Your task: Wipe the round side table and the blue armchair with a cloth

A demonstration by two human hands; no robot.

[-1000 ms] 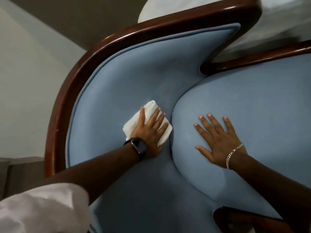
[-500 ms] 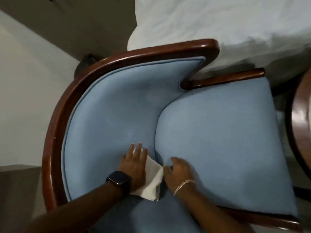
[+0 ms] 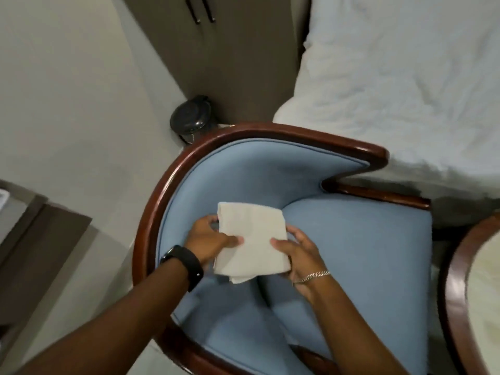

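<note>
The blue armchair (image 3: 351, 253) with a dark wooden frame fills the middle of the view, seen from above. A folded white cloth (image 3: 253, 242) is held flat in the air above the chair's back and seat. My left hand (image 3: 209, 239) grips the cloth's left edge, thumb on top. My right hand (image 3: 297, 255) grips its right edge. At the right border, part of the round side table (image 3: 457, 293) shows its wooden rim and pale top.
A bed with white bedding (image 3: 405, 77) lies behind the chair. A small dark bin (image 3: 190, 119) stands on the floor by a brown cabinet (image 3: 230, 50). A dark piece of furniture (image 3: 32, 234) sits at the left.
The cloth has come off the chair's back and is now held up by both hands. The view has pulled back, showing the bed, the bin and the table rim.
</note>
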